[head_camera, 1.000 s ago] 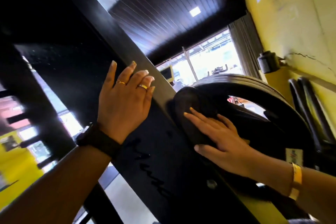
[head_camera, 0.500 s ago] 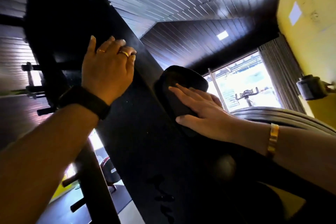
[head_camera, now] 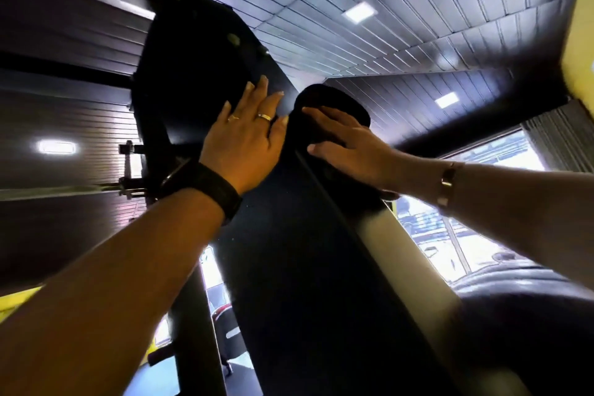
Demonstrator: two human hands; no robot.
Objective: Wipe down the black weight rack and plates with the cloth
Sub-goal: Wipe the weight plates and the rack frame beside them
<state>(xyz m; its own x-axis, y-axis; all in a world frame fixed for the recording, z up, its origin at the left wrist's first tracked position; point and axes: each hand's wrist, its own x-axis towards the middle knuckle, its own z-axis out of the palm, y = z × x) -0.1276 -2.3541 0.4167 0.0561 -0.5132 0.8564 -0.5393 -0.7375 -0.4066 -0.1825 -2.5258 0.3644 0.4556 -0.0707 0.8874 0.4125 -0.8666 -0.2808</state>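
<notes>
The black weight rack upright [head_camera: 289, 267] rises through the middle of the view toward the ceiling. My left hand [head_camera: 244, 141] lies flat on its front face with straight fingers, high up near the top bracket [head_camera: 189, 74]. My right hand [head_camera: 347, 145] presses a dark cloth [head_camera: 331, 103] against the upright's right side, fingers straight over it. Stacked black weight plates [head_camera: 514, 286] show at the lower right, below my right forearm.
A yellow wall [head_camera: 578, 42] stands at the far right, with a bright window [head_camera: 475, 235] below it. A barbell end and collar [head_camera: 128, 170] stick out on the left. A pale strip [head_camera: 401, 251] runs along the upright's right edge. Slatted ceiling with lights overhead.
Both hands have slid up the upright toward its top, the cloth moving up with my right hand. My view has tilted further upward, and the plates have dropped to the lower right.
</notes>
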